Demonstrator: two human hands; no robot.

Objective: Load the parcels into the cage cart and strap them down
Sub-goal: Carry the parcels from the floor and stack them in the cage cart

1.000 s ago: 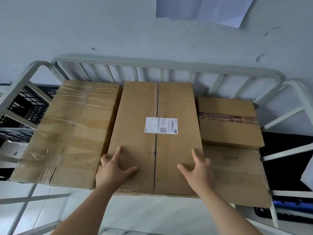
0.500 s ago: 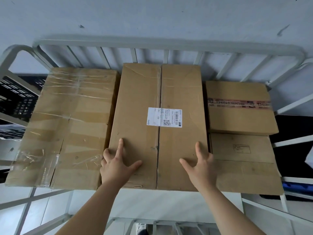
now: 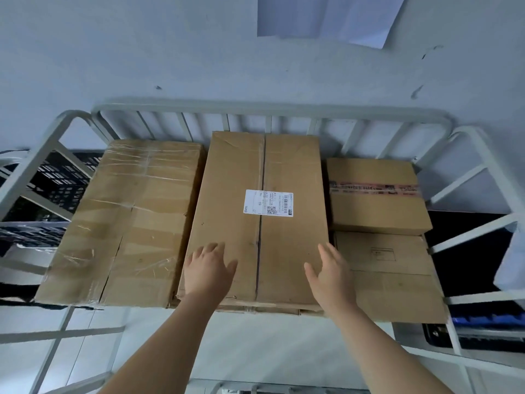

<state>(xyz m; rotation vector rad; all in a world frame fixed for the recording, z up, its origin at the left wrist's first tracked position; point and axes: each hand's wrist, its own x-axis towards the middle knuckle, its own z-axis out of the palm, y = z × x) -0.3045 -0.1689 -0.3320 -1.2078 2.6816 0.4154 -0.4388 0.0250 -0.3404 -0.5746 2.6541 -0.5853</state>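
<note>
My left hand [image 3: 208, 270] is flat and open, fingers spread, over the near left part of the middle parcel [image 3: 261, 217]; can't tell if the palm presses the cardboard or sits just above it. My right hand [image 3: 331, 273] is open too, fingers loose, thumb out, over the near right part of the same box, gripping nothing. The middle parcel lies flat in the cage cart [image 3: 255, 109], long side running away from me, white shipping label [image 3: 268, 202] on the centre seam, far end close to the back bars. Left of it, just beside, a taped parcel [image 3: 125, 220] wrapped in clear tape, lying flat. Right of it, two smaller boxes: the far one [image 3: 375, 203] with a printed tape band across it, the near one [image 3: 389, 277] plain with a faint stamp, touching each other edge to edge. White wall [image 3: 170, 52] behind the cart, paper sheet [image 3: 326, 15] on it at the top. Black crates [image 3: 56, 180] outside the left rail.
</note>
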